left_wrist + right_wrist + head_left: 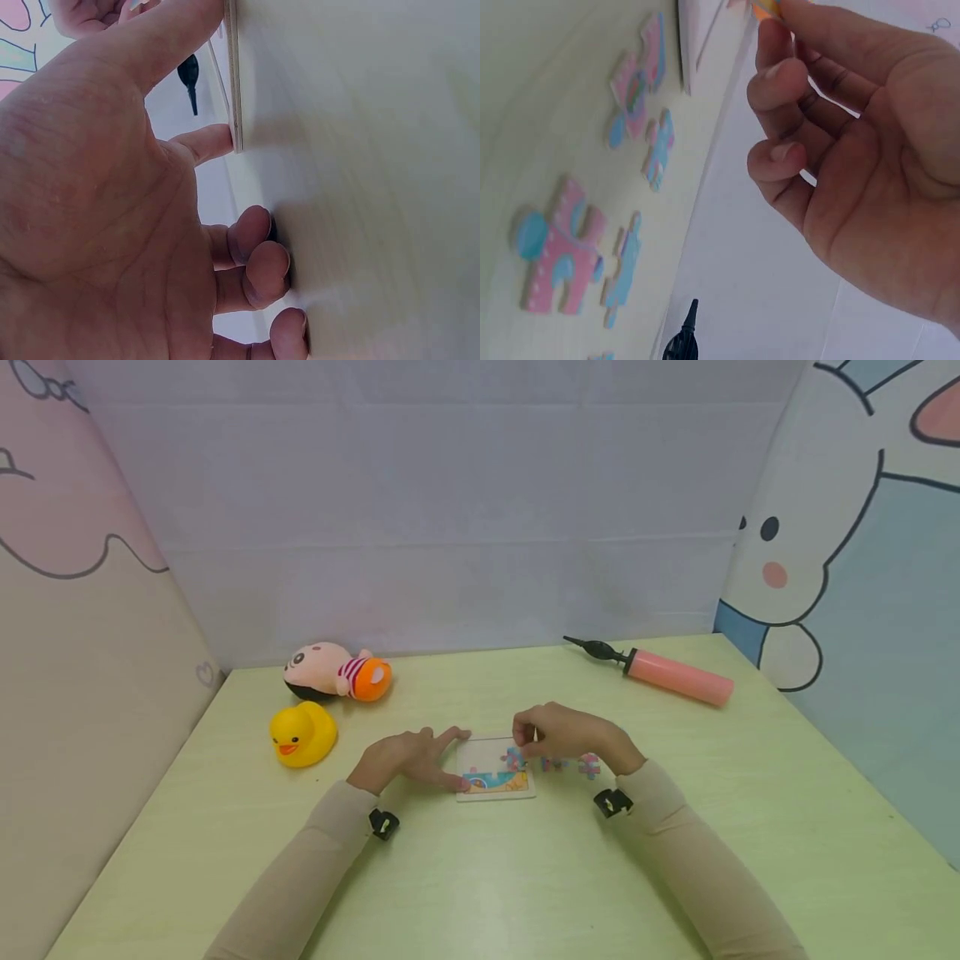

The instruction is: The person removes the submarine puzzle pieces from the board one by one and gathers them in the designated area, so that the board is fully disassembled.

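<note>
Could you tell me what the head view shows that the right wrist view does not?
Only the head view shows the yellow rubber duck, the plush doll, the left hand steadying the puzzle board, and the whole pink air pump. Only the right wrist view shows the loose puzzle pieces in clear outline and a small orange piece pinched at the fingertips. Both show the right hand, the board's edge and the green table.

Pink-and-blue puzzle pieces [559,259], a yellow duck [303,734], a pink pump [678,677], pale green table [525,877].
</note>
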A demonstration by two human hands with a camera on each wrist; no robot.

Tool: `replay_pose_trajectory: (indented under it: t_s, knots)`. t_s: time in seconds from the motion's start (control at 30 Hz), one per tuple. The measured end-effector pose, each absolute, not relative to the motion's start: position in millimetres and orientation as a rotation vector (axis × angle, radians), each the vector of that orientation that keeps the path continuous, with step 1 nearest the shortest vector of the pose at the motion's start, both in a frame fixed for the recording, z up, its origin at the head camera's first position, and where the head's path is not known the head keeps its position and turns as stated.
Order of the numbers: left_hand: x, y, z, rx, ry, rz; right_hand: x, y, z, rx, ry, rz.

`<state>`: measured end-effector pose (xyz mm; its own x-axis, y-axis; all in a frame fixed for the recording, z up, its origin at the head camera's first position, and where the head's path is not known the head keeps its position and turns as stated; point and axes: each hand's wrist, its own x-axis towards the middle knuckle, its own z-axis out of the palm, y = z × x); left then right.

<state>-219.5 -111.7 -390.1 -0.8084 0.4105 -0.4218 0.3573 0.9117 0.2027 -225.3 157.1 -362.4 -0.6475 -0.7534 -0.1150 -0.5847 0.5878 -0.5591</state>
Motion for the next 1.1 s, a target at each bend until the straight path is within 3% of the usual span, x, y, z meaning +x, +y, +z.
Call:
replay_pose_trajectory:
  t_s: [0.67,1.1]
  knots:
    - [-220,-112,-391,0.565,2.593,0.166,-238,224,-336,-1.119,2.488,-0.764]
    - [-218,-112,-389,0.559,2.589,0.180,-240,253,-336,-0.878,2.331,-0.738]
